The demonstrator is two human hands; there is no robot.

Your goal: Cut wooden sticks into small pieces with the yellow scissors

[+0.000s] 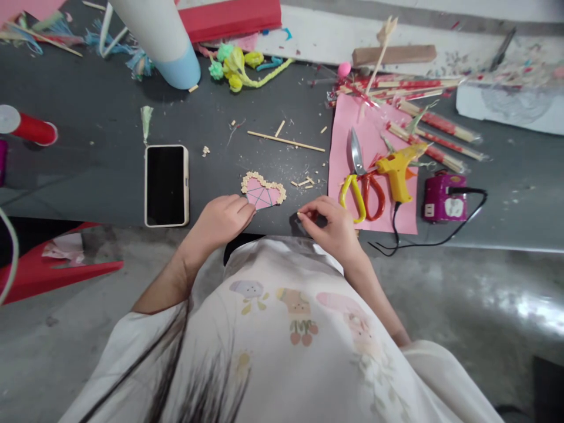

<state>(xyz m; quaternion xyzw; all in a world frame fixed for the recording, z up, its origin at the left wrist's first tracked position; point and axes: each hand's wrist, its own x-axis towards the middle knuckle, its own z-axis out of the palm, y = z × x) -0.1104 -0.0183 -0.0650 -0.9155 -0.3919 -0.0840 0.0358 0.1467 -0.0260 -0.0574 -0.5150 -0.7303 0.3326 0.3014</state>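
Note:
A pink paper heart (pixel 259 194) lies on the grey table, its upper edge lined with small pale wooden bits and dark lines crossing its face. My left hand (pixel 230 216) rests at the heart's lower left edge, fingers together on it. To the right of the heart, my right hand (pixel 326 222) pinches a tiny pale piece (pixel 299 214) between thumb and forefinger. Short stick pieces (pixel 305 183) lie just above that hand. Farther up, a long thin stick (pixel 286 141) lies across the table.
A phone (pixel 166 185) lies at the left. Scissors (pixel 358 154) and a yellow glue gun (pixel 399 171) rest on pink paper (pixel 341 132) at the right, beside a purple box (pixel 445 197) with a black cable. A white and blue cylinder (pixel 176 64) stands at the back.

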